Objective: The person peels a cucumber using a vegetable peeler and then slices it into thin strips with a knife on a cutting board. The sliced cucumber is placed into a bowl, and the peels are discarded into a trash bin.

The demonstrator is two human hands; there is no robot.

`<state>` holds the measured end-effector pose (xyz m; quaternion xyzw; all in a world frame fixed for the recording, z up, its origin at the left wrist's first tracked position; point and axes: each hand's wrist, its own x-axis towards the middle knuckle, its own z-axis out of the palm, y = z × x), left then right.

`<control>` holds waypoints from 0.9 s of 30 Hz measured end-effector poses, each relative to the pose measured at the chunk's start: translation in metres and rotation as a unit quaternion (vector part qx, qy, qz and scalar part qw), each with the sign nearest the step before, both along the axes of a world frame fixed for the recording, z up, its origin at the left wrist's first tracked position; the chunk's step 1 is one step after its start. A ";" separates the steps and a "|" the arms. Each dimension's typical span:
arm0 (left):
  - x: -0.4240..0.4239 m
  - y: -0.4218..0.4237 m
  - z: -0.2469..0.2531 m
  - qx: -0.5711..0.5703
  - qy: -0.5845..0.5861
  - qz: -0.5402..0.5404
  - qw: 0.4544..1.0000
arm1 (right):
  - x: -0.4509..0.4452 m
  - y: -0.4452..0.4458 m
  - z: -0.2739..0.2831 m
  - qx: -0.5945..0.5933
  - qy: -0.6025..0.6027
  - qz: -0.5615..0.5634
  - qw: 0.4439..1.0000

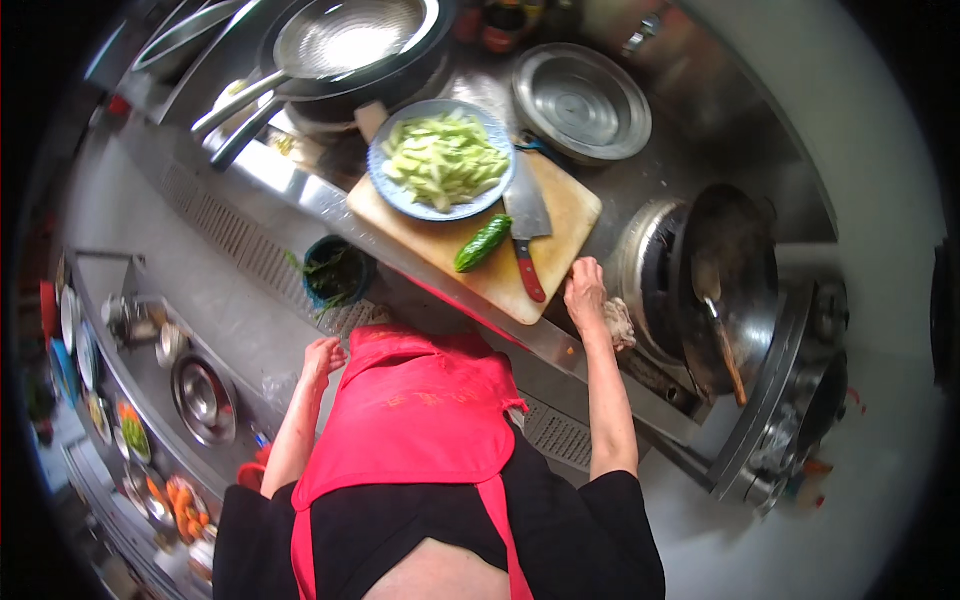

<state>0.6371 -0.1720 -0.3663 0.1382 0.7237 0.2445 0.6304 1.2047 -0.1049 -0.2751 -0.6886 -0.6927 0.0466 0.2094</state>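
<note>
My right hand [585,289] is at the right corner of a cutting board [574,206], its fingers curled by the edge; whether it grips anything is unclear. Close beside it lies a crumpled cloth [619,324]. On the board are a cleaver with a red handle [529,270], a whole cucumber [484,243] and a blue-rimmed plate [450,216] heaped with sliced pale green vegetable [446,161]. My left hand [326,355] hangs over the floor beside the red apron [420,420], fingers loosely bent, with nothing visible in it.
A wok [750,300] with a wooden-handled spatula [724,345] stands at the right. Beyond the board is a metal basin [637,112]; a strainer [356,37] rests at upper left. A bin [337,271] with greens stands on the floor. Bowls and carrots [184,506] are at left.
</note>
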 end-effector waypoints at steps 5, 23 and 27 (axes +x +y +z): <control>0.011 0.004 0.010 0.017 0.020 0.006 1.000 | 0.000 -0.006 -0.003 -0.032 -0.163 -0.030 0.986; -0.040 0.005 0.011 -0.024 0.070 -0.202 0.977 | -0.317 0.064 0.107 0.092 0.341 0.292 0.889; -0.033 0.022 0.054 -0.076 -0.236 -0.243 0.938 | -0.384 0.088 0.034 0.020 -0.085 0.312 0.946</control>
